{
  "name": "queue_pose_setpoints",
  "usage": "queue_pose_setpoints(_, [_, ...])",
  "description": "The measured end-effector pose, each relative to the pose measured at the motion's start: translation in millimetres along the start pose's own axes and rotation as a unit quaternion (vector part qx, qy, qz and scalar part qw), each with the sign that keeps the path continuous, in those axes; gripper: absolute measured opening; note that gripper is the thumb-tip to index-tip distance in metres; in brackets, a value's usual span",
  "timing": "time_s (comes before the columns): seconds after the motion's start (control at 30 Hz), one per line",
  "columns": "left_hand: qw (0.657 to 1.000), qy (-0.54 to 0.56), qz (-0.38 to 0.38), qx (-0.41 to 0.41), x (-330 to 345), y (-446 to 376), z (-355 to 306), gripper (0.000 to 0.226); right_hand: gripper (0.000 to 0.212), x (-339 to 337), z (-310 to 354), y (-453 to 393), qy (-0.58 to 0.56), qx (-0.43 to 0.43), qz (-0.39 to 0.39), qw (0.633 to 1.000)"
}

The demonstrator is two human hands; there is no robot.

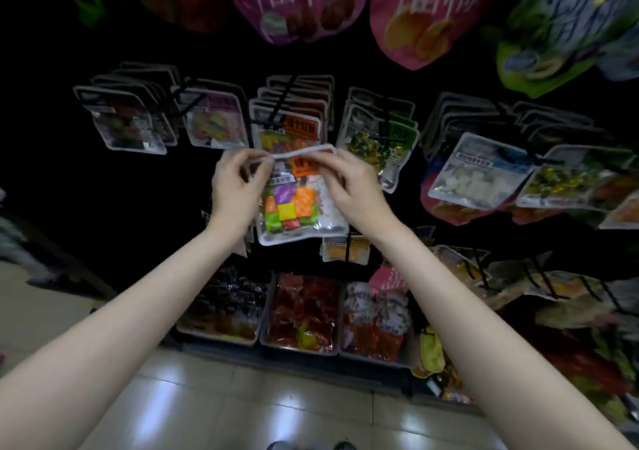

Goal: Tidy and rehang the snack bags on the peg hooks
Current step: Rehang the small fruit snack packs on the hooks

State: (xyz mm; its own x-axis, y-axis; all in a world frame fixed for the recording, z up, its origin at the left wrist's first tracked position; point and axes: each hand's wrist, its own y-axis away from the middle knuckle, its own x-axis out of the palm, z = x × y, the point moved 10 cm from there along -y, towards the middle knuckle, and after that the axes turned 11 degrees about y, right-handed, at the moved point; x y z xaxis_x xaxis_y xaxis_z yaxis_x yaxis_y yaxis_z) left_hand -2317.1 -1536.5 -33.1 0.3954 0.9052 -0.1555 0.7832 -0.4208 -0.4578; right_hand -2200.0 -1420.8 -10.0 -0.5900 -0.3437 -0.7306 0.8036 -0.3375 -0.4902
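A clear snack bag of coloured square candies point(294, 212) with an orange label hangs in front of me, held at its top edge by both hands. My left hand point(237, 181) pinches the top left corner, my right hand point(352, 181) pinches the top right. Just behind it, a stack of the same candy bags point(288, 128) hangs on a black peg hook point(281, 100). The held bag's top edge sits just below the tip of that hook.
Rows of bags hang on neighbouring hooks: dark ones point(124, 121) at left, green ones point(380, 145) and white ones point(477, 173) at right. Big pink bags point(297, 0) hang overhead. Trays of red packets point(301, 314) stand low, above the tiled floor point(242, 408).
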Motion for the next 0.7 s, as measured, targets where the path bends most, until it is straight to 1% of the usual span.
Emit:
queue_pose_setpoints(0.07, [0.997,0.035,-0.032,-0.056,-8.5,-17.2,13.4,0.005,0.041,15.9,5.5,-14.1,0.004,0.02,0.037,0.999])
queue_pose_setpoints(0.13, [0.994,0.051,-0.044,-0.091,-10.6,-32.6,22.9,0.004,0.046,26.0,3.7,-24.4,0.008,0.053,0.053,0.997])
queue_pose_setpoints(0.27, [0.994,0.031,-0.038,-0.102,-1.5,-51.8,32.7,0.021,0.051,35.7,-12.3,-37.1,0.014,0.11,0.066,0.992])
queue_pose_setpoints(0.37, [0.994,0.038,-0.029,-0.099,2.9,-55.1,38.9,0.028,0.053,37.7,-16.9,-42.4,0.014,0.11,0.058,0.992])
queue_pose_setpoints(0.43, [0.995,0.033,-0.028,-0.095,3.3,-54.2,40.6,0.029,0.053,37.8,-17.8,-43.5,0.016,0.104,0.051,0.993])
queue_pose_setpoints(0.6, [0.998,-0.008,-0.05,-0.044,-4.1,-56.5,27.8,0.02,0.052,35.8,-17.8,-44.0,-0.011,0.124,0.035,0.992])
queue_pose_setpoints(0.7, [0.998,-0.017,-0.05,-0.036,-4.5,-59.9,22.9,0.018,0.051,36.0,-17.5,-52.7,-0.038,0.124,0.02,0.991])
